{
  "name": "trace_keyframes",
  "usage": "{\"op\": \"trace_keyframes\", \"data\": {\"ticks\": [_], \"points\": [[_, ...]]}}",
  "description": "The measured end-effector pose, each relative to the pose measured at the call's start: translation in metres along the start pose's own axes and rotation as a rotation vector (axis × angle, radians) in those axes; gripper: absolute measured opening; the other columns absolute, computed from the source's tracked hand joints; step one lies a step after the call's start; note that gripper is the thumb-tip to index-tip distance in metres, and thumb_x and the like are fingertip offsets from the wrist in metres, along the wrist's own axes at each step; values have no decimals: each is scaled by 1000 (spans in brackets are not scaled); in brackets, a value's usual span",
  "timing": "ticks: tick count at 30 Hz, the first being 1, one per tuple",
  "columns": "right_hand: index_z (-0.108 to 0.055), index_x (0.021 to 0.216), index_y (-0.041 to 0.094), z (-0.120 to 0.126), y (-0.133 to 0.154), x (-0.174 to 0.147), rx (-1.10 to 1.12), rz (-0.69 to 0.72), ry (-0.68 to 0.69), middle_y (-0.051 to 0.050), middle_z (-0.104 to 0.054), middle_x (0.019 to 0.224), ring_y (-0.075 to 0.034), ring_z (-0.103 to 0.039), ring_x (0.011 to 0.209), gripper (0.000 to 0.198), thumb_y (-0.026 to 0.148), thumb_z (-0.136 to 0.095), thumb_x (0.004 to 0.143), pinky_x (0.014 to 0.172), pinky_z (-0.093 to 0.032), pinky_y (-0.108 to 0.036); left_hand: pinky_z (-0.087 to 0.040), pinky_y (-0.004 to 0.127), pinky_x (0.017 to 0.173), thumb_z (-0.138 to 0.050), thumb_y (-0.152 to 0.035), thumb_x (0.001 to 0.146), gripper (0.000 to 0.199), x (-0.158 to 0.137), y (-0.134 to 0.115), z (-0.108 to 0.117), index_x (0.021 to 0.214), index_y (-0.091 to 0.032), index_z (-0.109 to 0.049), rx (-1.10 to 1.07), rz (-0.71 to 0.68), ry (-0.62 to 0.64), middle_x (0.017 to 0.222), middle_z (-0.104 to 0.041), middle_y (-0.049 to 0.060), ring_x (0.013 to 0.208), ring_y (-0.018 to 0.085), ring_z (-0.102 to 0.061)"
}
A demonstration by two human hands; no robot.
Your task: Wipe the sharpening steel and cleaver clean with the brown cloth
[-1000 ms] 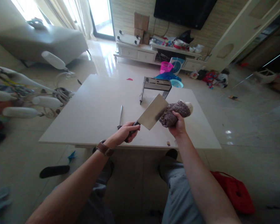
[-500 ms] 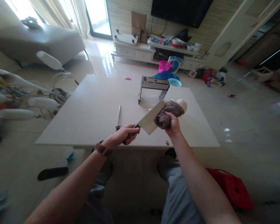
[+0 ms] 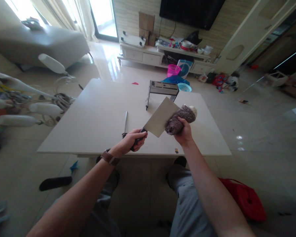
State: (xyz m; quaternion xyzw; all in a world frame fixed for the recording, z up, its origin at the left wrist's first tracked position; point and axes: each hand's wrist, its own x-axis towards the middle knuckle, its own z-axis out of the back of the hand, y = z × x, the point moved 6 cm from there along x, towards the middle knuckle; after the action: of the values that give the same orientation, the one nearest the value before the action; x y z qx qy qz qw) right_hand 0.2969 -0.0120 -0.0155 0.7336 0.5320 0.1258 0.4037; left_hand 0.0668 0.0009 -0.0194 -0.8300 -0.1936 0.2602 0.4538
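My left hand (image 3: 135, 141) is closed round the black handle of a cleaver (image 3: 160, 118), its wide blade tilted up to the right above the table. My right hand (image 3: 184, 132) grips a bunched, fuzzy purple-brown cloth (image 3: 179, 121) with a cream-coloured part at its far end. The cloth is at the right edge of the blade; whether it presses on the steel I cannot tell. Left of the cleaver, a sharpening steel (image 3: 126, 122) lies on the white table (image 3: 88, 125), its handle partly behind my left hand. Beyond the blade stands a grey and black frame-like rack (image 3: 162, 88).
A small sticker-like piece (image 3: 176, 150) is by the table's near edge, and a red piece (image 3: 135, 83) lies at the far edge. Past the table are a light-blue basket (image 3: 184, 87) and a pink basket (image 3: 174, 69). A red bag (image 3: 249, 200) sits on the floor at right.
The cleaver's blade has shifted up a little and turned its flat face more into view. The cloth has moved slightly along with my right hand; both hands keep their hold.
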Motion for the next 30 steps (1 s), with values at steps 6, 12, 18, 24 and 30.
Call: {"op": "trace_keyframes", "data": {"ticks": [6,12,18,24,30], "points": [[-66,92,19,-7,-5,-1,-21,10,-4,-1,-76,83,-17,-72,74,21,19,-66,72,71,-63,-31,-27,17,28,-67,-44,84,31,2,2,6,81,-20,-48,98,-16,-101,49,-43,-8,31,5,-31],[-68,96,19,2,2,2,-4,59,-118,-1,-77,91,-17,-73,81,26,19,-64,70,74,-63,-30,-27,17,28,-68,-45,83,33,2,-6,14,78,-20,-46,145,-119,-261,46,-43,-9,30,6,-32],[-68,97,18,3,2,1,-5,64,-131,-1,-77,91,-16,-73,79,28,19,-65,69,72,-63,-28,-28,16,30,-71,-45,80,35,-1,-13,14,79,-20,-46,-11,-178,-300,46,-40,-10,33,5,-31],[-68,96,19,-3,-4,1,-15,31,-70,-1,-77,89,-18,-73,80,26,20,-65,70,73,-63,-31,-26,17,28,-71,-45,80,34,-1,-9,2,80,-19,-48,8,-111,-154,47,-42,-9,31,5,-29],[-68,95,19,0,-3,2,0,61,-95,-1,-77,89,-17,-73,83,27,18,-64,69,75,-63,-29,-26,17,30,-65,-43,84,31,2,-6,13,74,-19,-48,266,-159,-304,44,-43,-8,29,6,-34]]}}
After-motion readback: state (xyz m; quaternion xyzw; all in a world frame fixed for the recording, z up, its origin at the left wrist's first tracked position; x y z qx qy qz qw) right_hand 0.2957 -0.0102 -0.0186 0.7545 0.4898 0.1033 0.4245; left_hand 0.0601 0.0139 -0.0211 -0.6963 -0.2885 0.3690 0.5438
